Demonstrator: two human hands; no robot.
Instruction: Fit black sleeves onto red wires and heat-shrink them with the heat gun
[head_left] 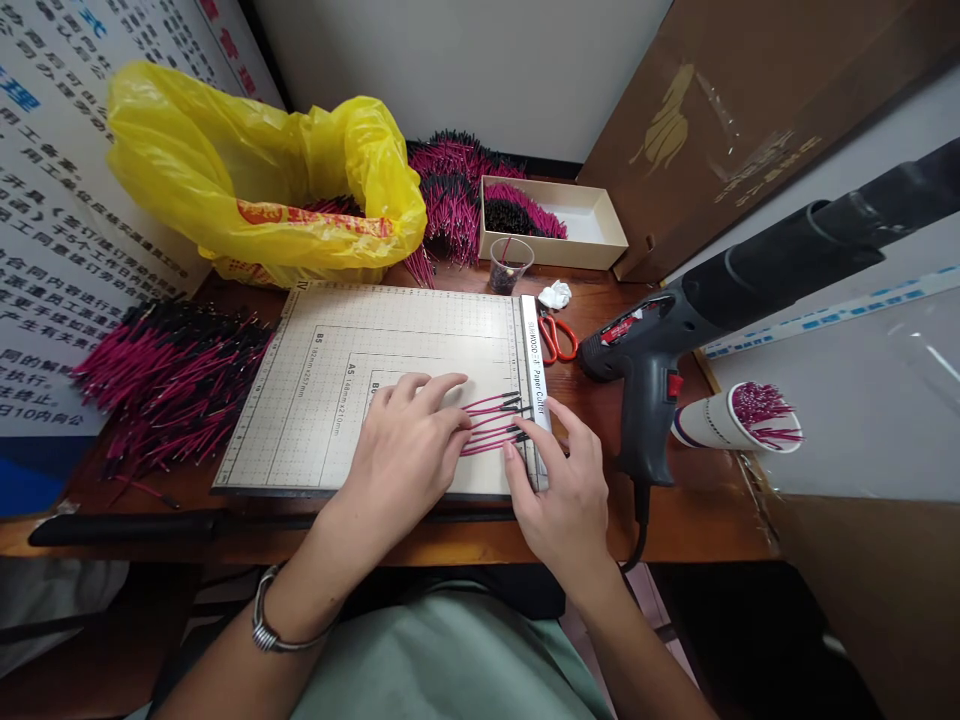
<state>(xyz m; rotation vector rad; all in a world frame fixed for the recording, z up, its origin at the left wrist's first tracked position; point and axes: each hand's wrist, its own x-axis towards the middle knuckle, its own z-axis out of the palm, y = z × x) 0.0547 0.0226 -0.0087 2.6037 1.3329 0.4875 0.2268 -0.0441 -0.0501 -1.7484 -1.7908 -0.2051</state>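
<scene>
Several pink wires [491,434] with black ends lie side by side on a cream paper cutter board [427,325], their black ends toward the white strip at its right edge. My left hand [409,440] rests over the wires' left ends, its thumb and fingertips closed on them; the ends under the fingers are hidden. At the right, my right hand [562,480] has its thumb and fingers apart, with fingertips at the black ends near the strip.
Wire piles [172,385] flank a yellow bag [262,190] at the left. Behind the board are a wire box [607,235] and plastic cup [511,265]. Red scissors [559,340], a heat gun [649,380] and a paper cup of wires [712,420] stand right.
</scene>
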